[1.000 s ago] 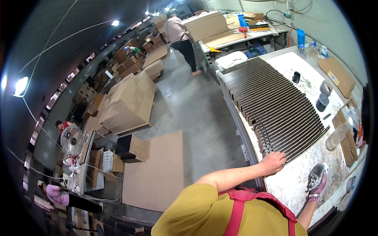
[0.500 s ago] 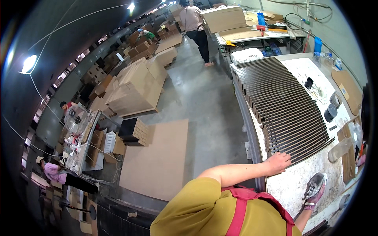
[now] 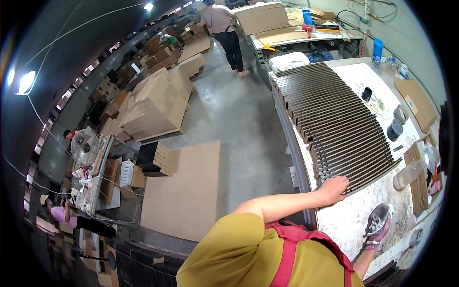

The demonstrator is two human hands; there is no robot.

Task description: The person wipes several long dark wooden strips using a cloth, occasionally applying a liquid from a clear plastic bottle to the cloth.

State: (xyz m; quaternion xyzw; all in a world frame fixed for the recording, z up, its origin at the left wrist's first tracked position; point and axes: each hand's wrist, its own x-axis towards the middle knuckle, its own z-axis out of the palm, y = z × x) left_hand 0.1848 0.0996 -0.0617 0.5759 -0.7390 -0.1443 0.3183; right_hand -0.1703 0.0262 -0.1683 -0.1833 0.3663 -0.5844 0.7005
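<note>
Many dark narrow strips (image 3: pixel 351 138) lie side by side in a long row on the white worktable (image 3: pixel 342 225). My left hand (image 3: pixel 333 190) rests at the near end of the row, its fingers bent together over the nearest strip. Exactly how the fingertips grip it is hard to see. To the right, above the stained tabletop, my right hand (image 3: pixel 381 234) holds a crumpled grey-black rag (image 3: pixel 380 219). That hand and its fingers are smudged dark.
Along the table's right side stand a dark jar (image 3: pixel 395 129), a clear plastic bottle (image 3: pixel 408 179) and a small black pot (image 3: pixel 366 93). White cloth (image 3: pixel 289 61) lies beyond the strips. Left of the table, cardboard (image 3: pixel 184 186) covers the floor near stacked boxes (image 3: pixel 158 105). A co-worker (image 3: pixel 222 28) stands ahead.
The view has shifted slightly, so the scene sits a little further left and higher. Against the table, both my hands have hardly moved; the rag is still in my right hand.
</note>
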